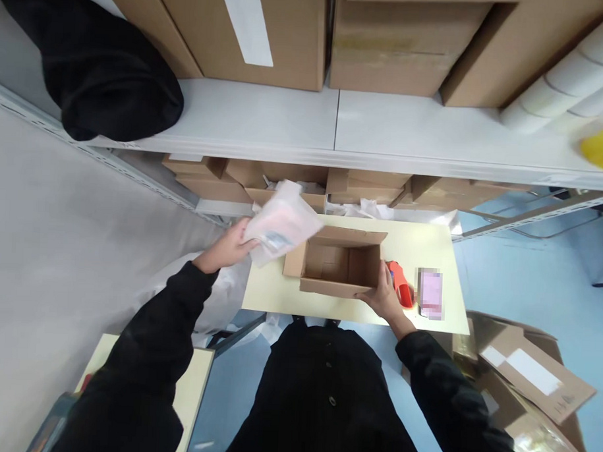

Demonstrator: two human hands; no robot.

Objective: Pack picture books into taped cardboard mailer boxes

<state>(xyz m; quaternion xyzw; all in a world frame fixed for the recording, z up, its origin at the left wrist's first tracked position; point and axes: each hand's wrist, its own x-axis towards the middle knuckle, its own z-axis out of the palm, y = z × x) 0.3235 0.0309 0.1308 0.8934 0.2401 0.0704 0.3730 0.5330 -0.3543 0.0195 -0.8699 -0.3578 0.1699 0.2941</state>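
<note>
My left hand (231, 244) is closed on the edge of a whitish translucent plastic bag (284, 222), raised left of and above the carton; pinkish and bluish contents show faintly through it. An open cardboard box (331, 288) sits on the pale yellow table (274, 297), flaps up, with nothing visible on its inner floor. Gripping the box's right front corner is my right hand (382, 295), thumb and fingers on its wall. Just right of that hand lies a red-orange tape dispenser (403, 285). Farther right is a pinkish, blurred-out rectangular item (430, 294).
A grey shelf (265, 129) spans above the table's back, carrying large cartons (268, 33), white rolls (558, 83) and a black cloth item (118, 81). Open boxes (283, 186) fill the level beneath. Flattened and opened cartons (528, 372) pile up on the floor at right.
</note>
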